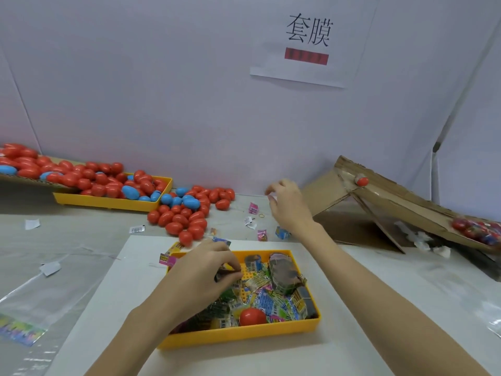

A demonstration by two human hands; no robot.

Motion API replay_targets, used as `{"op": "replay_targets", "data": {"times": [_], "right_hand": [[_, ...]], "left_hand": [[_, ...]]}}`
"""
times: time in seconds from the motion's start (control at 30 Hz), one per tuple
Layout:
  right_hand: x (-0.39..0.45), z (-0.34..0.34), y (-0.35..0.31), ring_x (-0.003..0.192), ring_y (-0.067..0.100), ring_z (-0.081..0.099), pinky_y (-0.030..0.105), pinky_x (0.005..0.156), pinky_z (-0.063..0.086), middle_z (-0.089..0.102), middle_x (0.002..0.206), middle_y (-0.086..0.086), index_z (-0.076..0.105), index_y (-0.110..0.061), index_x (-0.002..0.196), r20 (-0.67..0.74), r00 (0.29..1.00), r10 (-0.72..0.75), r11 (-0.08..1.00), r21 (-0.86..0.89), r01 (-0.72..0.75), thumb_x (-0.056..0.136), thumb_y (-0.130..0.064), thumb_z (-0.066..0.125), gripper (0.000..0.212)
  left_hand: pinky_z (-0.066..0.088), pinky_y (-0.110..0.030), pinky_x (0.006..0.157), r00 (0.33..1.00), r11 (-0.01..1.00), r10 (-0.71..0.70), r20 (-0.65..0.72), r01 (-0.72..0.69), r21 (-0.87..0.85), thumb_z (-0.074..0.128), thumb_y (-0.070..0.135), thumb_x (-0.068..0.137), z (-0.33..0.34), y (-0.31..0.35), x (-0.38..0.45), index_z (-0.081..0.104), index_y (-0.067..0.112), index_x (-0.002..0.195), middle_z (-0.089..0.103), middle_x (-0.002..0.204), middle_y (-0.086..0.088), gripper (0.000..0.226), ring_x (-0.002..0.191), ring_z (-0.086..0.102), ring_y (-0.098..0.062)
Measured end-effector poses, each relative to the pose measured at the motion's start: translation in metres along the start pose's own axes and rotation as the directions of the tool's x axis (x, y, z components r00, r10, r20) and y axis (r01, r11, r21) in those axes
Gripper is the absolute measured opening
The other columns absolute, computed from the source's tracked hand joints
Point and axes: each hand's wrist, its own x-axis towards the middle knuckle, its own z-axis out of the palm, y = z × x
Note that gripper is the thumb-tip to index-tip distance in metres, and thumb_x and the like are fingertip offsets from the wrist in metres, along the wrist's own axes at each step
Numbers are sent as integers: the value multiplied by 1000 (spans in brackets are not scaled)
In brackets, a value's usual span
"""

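A: Nearest the lens?
B: Yellow rectangular plastic tray (244, 337), heaped with printed film sleeves (273, 299); red plastic egg (252, 316) half buried inside.
A: Hands?
B: Left hand (206, 270) over the tray, pinching a small dark film sleeve (225, 274), mostly hidden by fingers (230, 263). Right hand (287, 204) raised beside the brown cardboard chute (393, 210), fingers loose, gripping nothing.
A: Readable writing?
B: "套膜" on the white paper sign (311, 74); red bar (306, 56) beneath blurred. Sleeve print too small.

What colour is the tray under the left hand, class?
Yellow. The tray shows best in the head view, where the left hand pinches a wrapper over it.
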Motion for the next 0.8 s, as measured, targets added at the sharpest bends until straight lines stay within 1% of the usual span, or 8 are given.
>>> {"op": "replay_targets", "data": {"times": [0.13,0.27,0.37,0.5,0.6,0.67,0.73,0.8], "right_hand": [[16,43,-34,131,30,52,39,109,41,55,142,13,59,-11,138,282,956,-81,992,119,49,101,-1,53,39],[38,73,-59,146,27,39,39,115,35,41,161,6,48,-19,152,427,893,-143,989,94,113,96,12,49,64],[49,88,-64,132,32,52,40,106,43,52,145,11,58,-15,142,402,909,-112,994,44,103,99,2,53,46],[44,93,-59,121,33,57,37,98,43,56,133,13,63,-11,129,311,948,-64,997,65,46,100,-8,61,30],[34,76,-54,116,32,59,37,102,44,60,128,15,65,-9,129,256,965,-49,979,201,-4,99,-10,64,30],[19,55,-53,109,28,63,39,101,48,62,127,15,63,-10,136,241,970,-45,956,293,-28,100,-15,66,37],[-5,33,-54,100,21,66,38,96,52,68,121,9,66,-12,135,229,972,-54,912,408,-45,98,-23,70,38],[-35,10,-56,95,12,68,31,88,56,74,108,-2,72,-16,124,239,968,-75,826,559,-74,95,-32,74,33]], "left_hand": [[46,-23,86,1000,999,-3,-17,4,45,65,46,97,1,-2,1,73,33,110,60,106,19,20,103,40,2],[47,-26,84,1000,998,-6,-29,7,59,61,47,100,1,-3,0,72,32,111,59,105,17,22,103,41,-1],[47,-27,85,1000,997,-7,-23,9,74,59,49,100,1,-3,0,70,32,112,58,106,17,23,103,41,-2],[48,-28,85,1000,997,-10,-18,12,82,60,48,100,2,-4,1,71,31,112,60,105,16,24,102,42,-3],[49,-30,84,994,999,-34,-100,36,13,64,40,99,0,-5,0,73,26,106,62,100,15,18,98,49,-5],[49,-25,81,980,997,-78,-182,73,-33,68,33,98,-2,-5,0,72,24,109,61,99,14,15,91,54,-4],[51,-19,77,960,989,-123,-251,100,-105,73,25,95,-5,-4,2,67,24,122,60,104,12,28,84,60,-3],[55,-19,77,952,980,-123,-280,72,-187,78,21,91,-7,-1,3,59,26,134,59,111,9,48,88,62,-3]]}}
